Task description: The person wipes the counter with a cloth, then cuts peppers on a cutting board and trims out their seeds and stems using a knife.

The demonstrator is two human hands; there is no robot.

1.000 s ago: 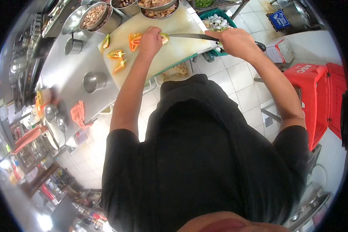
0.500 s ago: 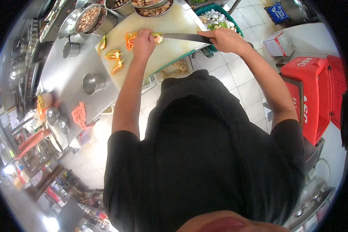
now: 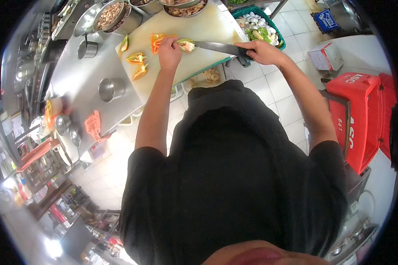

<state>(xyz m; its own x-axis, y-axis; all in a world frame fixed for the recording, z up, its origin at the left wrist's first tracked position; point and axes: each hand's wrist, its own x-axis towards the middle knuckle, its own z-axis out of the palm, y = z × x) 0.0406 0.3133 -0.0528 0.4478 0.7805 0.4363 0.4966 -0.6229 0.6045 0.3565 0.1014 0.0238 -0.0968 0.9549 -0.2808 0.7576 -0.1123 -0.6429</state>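
My right hand point(image 3: 266, 53) is wrapped round the handle of a large kitchen knife point(image 3: 219, 47). The blade points left over the white cutting board point(image 3: 208, 26), and its tip meets a green pepper piece point(image 3: 187, 45) with a pale core. Closed fingers of my left hand point(image 3: 169, 54) hold that piece from the other side; the fingertips are partly hidden. An orange pepper piece point(image 3: 156, 42) lies just left of this hand. Farther left on the board rest two yellow-orange pepper pieces point(image 3: 136, 58) and a green one point(image 3: 124, 43).
Pots of chopped food point(image 3: 112, 17) and a bowl of sliced food point(image 3: 185, 9) stand at the back. A green crate point(image 3: 282, 37) of white vegetables and trimmings sits beyond the board's right edge. Steel pots point(image 3: 112, 89) and an orange cloth point(image 3: 93, 125) occupy the steel counter. A red bin point(image 3: 362, 119) stands right.
My right hand has moved slightly right and down with the knife, its blade now slanting more. Green and yellow trimmings now show in the crate. The whole view has shifted a little.
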